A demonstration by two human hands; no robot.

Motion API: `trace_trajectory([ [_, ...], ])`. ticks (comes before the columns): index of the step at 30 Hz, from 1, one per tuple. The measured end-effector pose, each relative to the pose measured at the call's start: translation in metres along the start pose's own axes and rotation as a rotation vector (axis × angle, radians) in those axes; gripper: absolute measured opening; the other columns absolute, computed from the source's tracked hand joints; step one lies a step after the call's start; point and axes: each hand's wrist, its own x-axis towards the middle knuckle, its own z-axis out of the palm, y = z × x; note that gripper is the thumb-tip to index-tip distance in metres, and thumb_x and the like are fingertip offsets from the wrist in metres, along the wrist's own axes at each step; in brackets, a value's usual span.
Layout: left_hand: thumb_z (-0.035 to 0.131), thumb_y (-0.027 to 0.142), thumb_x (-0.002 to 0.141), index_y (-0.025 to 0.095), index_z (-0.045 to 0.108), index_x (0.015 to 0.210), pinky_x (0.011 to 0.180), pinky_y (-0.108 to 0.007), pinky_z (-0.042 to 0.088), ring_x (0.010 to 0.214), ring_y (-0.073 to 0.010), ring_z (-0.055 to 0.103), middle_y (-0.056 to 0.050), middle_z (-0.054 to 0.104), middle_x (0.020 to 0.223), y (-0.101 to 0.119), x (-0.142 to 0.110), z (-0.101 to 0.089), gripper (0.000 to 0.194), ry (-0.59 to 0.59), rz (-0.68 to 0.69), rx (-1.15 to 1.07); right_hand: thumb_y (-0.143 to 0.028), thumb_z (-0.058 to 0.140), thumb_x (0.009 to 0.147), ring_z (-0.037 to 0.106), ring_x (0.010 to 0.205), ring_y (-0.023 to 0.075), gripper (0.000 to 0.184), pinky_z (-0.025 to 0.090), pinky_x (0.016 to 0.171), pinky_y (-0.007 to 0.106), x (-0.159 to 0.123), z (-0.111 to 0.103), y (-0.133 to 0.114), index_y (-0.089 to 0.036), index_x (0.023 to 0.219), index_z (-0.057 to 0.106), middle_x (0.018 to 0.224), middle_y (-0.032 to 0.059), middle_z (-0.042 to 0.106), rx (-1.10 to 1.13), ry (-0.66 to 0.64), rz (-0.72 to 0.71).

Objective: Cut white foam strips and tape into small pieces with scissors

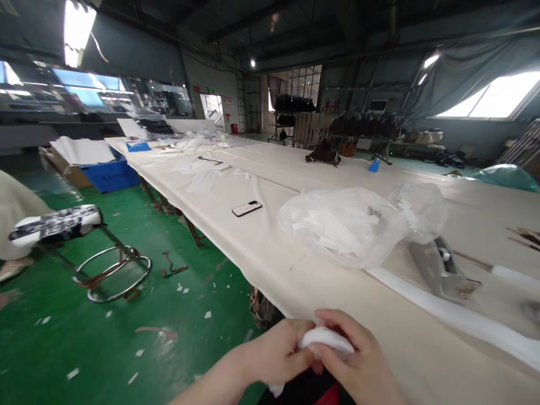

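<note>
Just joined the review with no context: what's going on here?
A person at the near edge of a long covered table grips a white piece between the left hand and right hand; exactly what it is can't be told. Beyond the hands, a clear plastic bag of white pieces lies on the table, with a phone to its left and a long white strip to the right.

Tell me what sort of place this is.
Probably a workshop, perhaps for bags or garments: a long cream table, dark items hanging in a row, and white scraps on the green floor.
</note>
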Motion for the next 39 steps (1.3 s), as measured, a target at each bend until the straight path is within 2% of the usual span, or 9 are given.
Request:
trace_trajectory([
  [5, 0.038, 0.064, 0.091, 0.016, 0.053, 0.072, 0.064, -0.021, 0.047, 0.060, -0.0111, 0.055, -0.002, 0.056, 0.063, -0.008, 0.012, 0.008, 0.054, -0.115, -0.040, -0.301, -0.026, 0.053, 0.089, 0.065, 0.104, 0.0249, 0.051, 0.058, 0.083, 0.033, -0.008, -0.017, 0.010, -0.028, 0.140, 0.045, 0.129, 0.0109, 0.059, -0.234, 0.117, -0.199],
  [9, 0.044, 0.071, 0.085, 0.016, 0.050, 0.075, 0.052, -0.019, 0.043, 0.051, -0.0090, 0.052, 0.000, 0.053, 0.061, -0.012, 0.014, 0.010, 0.056, -0.148, -0.077, -0.434, -0.020, 0.049, 0.091, 0.062, 0.112, 0.0231, 0.049, 0.053, 0.095, 0.032, -0.004, -0.027, 0.005, -0.032, 0.138, 0.048, 0.129, 0.0055, 0.062, -0.412, 0.002, -0.283],
  [15, 0.051, 0.070, 0.081, 0.016, 0.054, 0.080, 0.053, -0.020, 0.044, 0.051, -0.0083, 0.052, 0.001, 0.055, 0.063, -0.014, 0.018, 0.005, 0.055, -0.156, -0.099, -0.531, -0.025, 0.047, 0.094, 0.061, 0.113, 0.0212, 0.051, 0.053, 0.093, 0.031, -0.002, -0.023, 0.004, -0.029, 0.144, 0.037, 0.128, 0.0072, 0.063, -0.300, -0.070, -0.130],
  [19, 0.057, 0.067, 0.080, 0.015, 0.059, 0.076, 0.072, -0.027, 0.050, 0.063, -0.0120, 0.059, -0.001, 0.060, 0.068, -0.018, 0.025, -0.008, 0.052, -0.300, -0.070, -0.549, -0.029, 0.046, 0.094, 0.066, 0.092, 0.0203, 0.025, 0.055, 0.081, 0.029, 0.011, -0.020, -0.005, -0.027, 0.114, 0.062, 0.102, 0.0053, 0.070, -0.233, -0.139, -0.062],
  [23, 0.069, 0.058, 0.076, 0.015, 0.063, 0.102, 0.086, -0.033, 0.050, 0.079, -0.0164, 0.065, -0.004, 0.068, 0.083, -0.039, 0.029, -0.028, 0.051, -0.340, -0.124, -0.638, -0.040, 0.049, 0.092, 0.066, 0.080, 0.0200, 0.024, 0.052, 0.072, 0.027, 0.038, -0.042, -0.016, -0.027, 0.101, 0.066, 0.094, 0.0030, 0.072, -0.294, 0.030, 0.038],
  [28, 0.067, 0.042, 0.081, 0.017, 0.064, 0.109, 0.090, -0.032, 0.049, 0.091, -0.0173, 0.066, -0.003, 0.071, 0.089, -0.089, 0.017, -0.049, 0.037, -0.221, -0.251, -0.357, -0.053, 0.054, 0.084, 0.063, 0.067, 0.0206, 0.036, 0.047, 0.059, 0.028, 0.068, -0.088, -0.017, -0.026, 0.102, 0.070, 0.075, 0.0005, 0.071, -0.364, 0.315, 0.213],
  [32, 0.061, 0.023, 0.078, 0.019, 0.067, 0.107, 0.085, -0.029, 0.051, 0.092, -0.0177, 0.066, 0.000, 0.072, 0.088, -0.130, -0.002, -0.056, 0.030, -0.169, -0.423, -0.064, -0.051, 0.055, 0.083, 0.065, 0.084, 0.0237, 0.033, 0.046, 0.070, 0.031, 0.083, -0.112, -0.029, -0.029, 0.102, 0.071, 0.090, 0.0011, 0.074, -0.329, 0.510, 0.271],
  [35, 0.060, 0.020, 0.075, 0.019, 0.068, 0.104, 0.087, -0.031, 0.051, 0.092, -0.0195, 0.067, 0.000, 0.072, 0.085, -0.152, -0.022, -0.056, 0.029, -0.175, -0.509, 0.011, -0.055, 0.052, 0.085, 0.065, 0.085, 0.0253, 0.033, 0.045, 0.069, 0.033, 0.087, -0.119, -0.041, -0.033, 0.101, 0.070, 0.090, 0.0003, 0.074, -0.396, 0.529, 0.284],
  [39, 0.080, 0.033, 0.056, 0.020, 0.070, 0.096, 0.089, -0.040, 0.050, 0.097, -0.0298, 0.066, -0.004, 0.072, 0.093, -0.158, -0.039, -0.053, 0.043, -0.232, -0.614, 0.145, -0.064, 0.051, 0.080, 0.066, 0.078, 0.0255, 0.041, 0.047, 0.065, 0.032, 0.089, -0.112, -0.037, -0.033, 0.100, 0.070, 0.090, -0.0002, 0.074, -0.381, 0.373, 0.228],
])
